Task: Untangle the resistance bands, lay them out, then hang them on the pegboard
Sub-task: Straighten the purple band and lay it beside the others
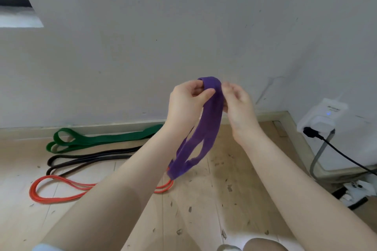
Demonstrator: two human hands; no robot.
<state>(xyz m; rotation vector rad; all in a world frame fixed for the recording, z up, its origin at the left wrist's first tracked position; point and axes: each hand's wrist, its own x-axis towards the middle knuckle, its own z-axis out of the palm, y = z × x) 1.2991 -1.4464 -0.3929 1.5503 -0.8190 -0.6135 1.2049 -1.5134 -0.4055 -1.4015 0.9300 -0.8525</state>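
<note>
A wide purple band point(206, 128) hangs folded in the air in front of the wall. My left hand point(187, 100) pinches its top loop between thumb and fingers. My right hand point(237, 102) holds the same top part from the right side, fingers curled against it. The band's lower loops dangle just above the floor. Laid out on the floor at the left are a green band point(106, 138), a black band point(85, 159) and an orange band point(55, 189), each doubled over and running left to right. No pegboard is in view.
A white wall rises straight ahead with a skirting board point(122, 125) at its foot. At the right, a white plug adapter point(324, 116) with a blue light has a black cable point(342, 153) running off right. The worn wooden floor point(204, 210) lies below.
</note>
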